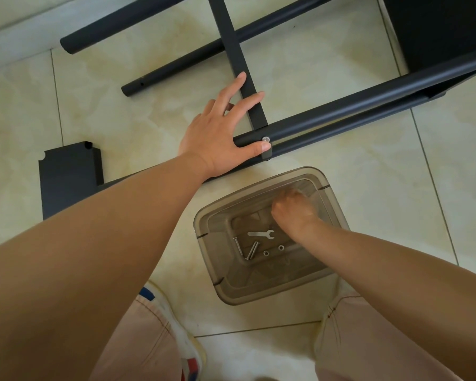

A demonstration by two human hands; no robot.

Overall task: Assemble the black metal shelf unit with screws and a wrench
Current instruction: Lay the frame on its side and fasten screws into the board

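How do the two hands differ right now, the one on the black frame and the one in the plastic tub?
The left hand is spread open, fingers across the flat crossbar and thumb by the screw head on the black tube; the right hand is curled, blurred, reaching down inside the tub. The left presses on the frame; whether the right holds anything cannot be told. The wrench lies untouched. Both are bare.

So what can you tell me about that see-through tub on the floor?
The tub is a smoky, translucent plastic box with rounded corners and no lid, sitting upright on the tiled floor beside the black frame. On its bottom lie a small flat wrench, a few long screws and two small ring-shaped bits. The right hand reaches inside, blurred, so its grip is unclear.
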